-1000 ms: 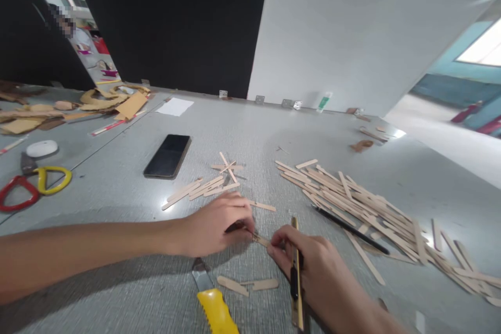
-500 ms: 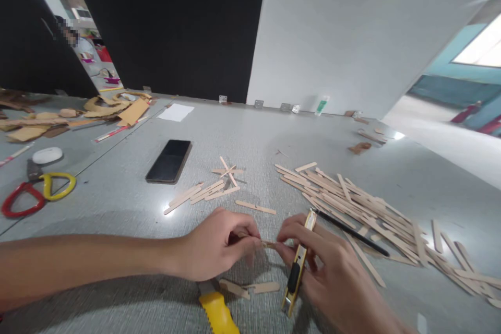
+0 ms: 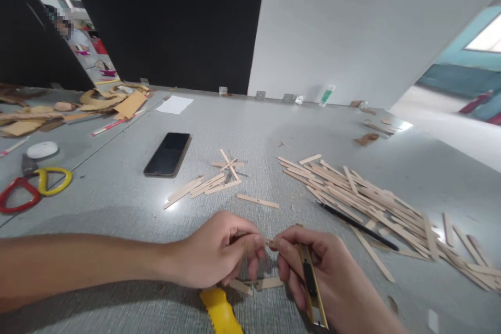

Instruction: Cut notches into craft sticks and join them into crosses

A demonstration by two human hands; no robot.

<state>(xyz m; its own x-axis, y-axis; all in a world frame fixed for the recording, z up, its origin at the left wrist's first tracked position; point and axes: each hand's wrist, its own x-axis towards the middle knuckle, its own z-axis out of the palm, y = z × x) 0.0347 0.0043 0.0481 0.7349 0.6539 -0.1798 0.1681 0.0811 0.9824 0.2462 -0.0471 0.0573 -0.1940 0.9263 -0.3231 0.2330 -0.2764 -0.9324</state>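
Note:
My left hand [image 3: 219,250] pinches a wooden craft stick [image 3: 270,243] between thumb and fingers, and most of that stick is hidden. At its other end the fingertips of my right hand [image 3: 338,274] press on it. A narrow gold-coloured box cutter [image 3: 310,277] with a black slider is also in my right hand, lying across the palm and pointing down towards me. Just below my hands lie broken stick pieces [image 3: 268,283] and a tool with a yellow handle [image 3: 221,310]. A single notched craft stick [image 3: 258,201] rests beyond my fingers.
To the right spreads a pile of craft sticks [image 3: 352,188], with a black pen [image 3: 358,225] along its near side. Further left are several grouped sticks [image 3: 199,188], a phone [image 3: 168,154], scissors [image 3: 55,181] and cardboard scraps [image 3: 131,104]. Upright panels [image 3: 324,26] close off the back.
The box cutter has swung from standing out across my right fingers to lying down in the palm. My right fingertips have closed in on the stick near my left hand. The view has shifted slightly.

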